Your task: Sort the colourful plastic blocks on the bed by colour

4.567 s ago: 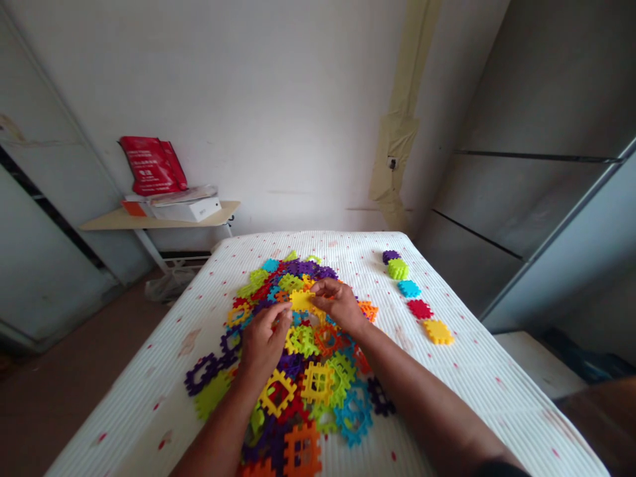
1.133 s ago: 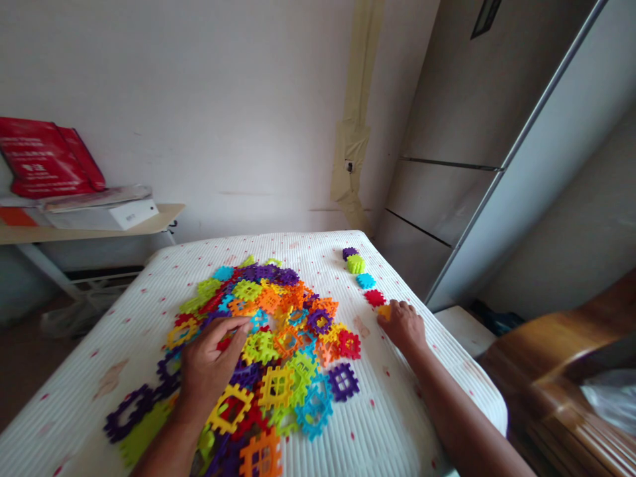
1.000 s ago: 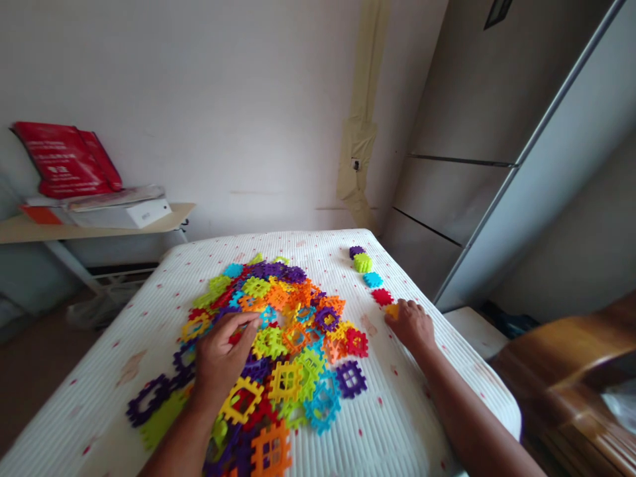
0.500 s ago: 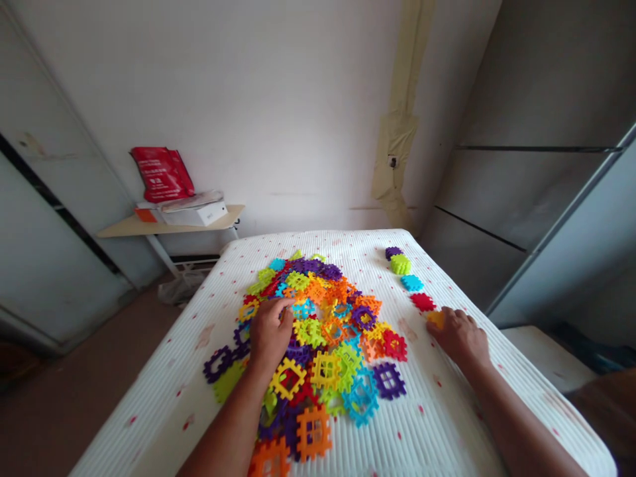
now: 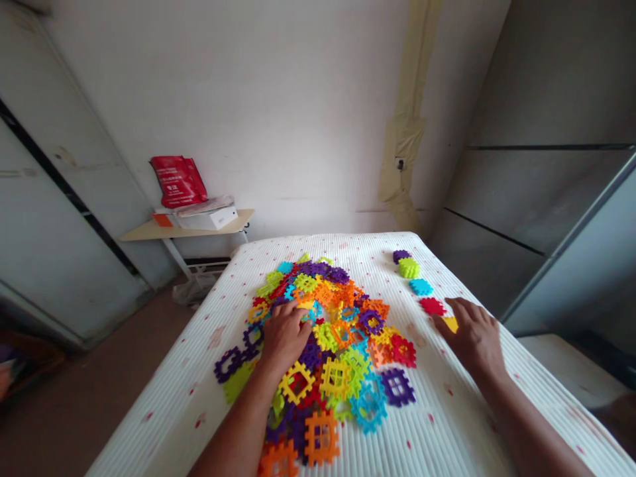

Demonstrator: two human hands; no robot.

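My left hand (image 5: 287, 332) is over the pile of colourful plastic interlocking tiles (image 5: 342, 334), its fingers closed on a yellow tile (image 5: 306, 305) that shows at the fingertips. Off to the right, my right hand (image 5: 472, 334) hovers with fingers apart and nothing in them. Just beside its thumb lies another yellow tile (image 5: 451, 323), partly hidden by the hand. Beyond that a row runs away from me: a red tile (image 5: 432, 306), a blue tile (image 5: 421, 287), a small stack of green tiles (image 5: 409, 267) and purple tiles (image 5: 401, 256).
The tiles lie on a white ribbed bed cover (image 5: 368, 248) with red specks. Against the back wall, a small table (image 5: 144, 230) holds a red bag (image 5: 179, 182) and a white box (image 5: 218, 217). A grey cabinet (image 5: 541, 192) stands along the right.
My right hand has opened and lifted off the yellow tile at the row's near end. My left hand now has a yellow tile at its fingertips. The view has shifted slightly.
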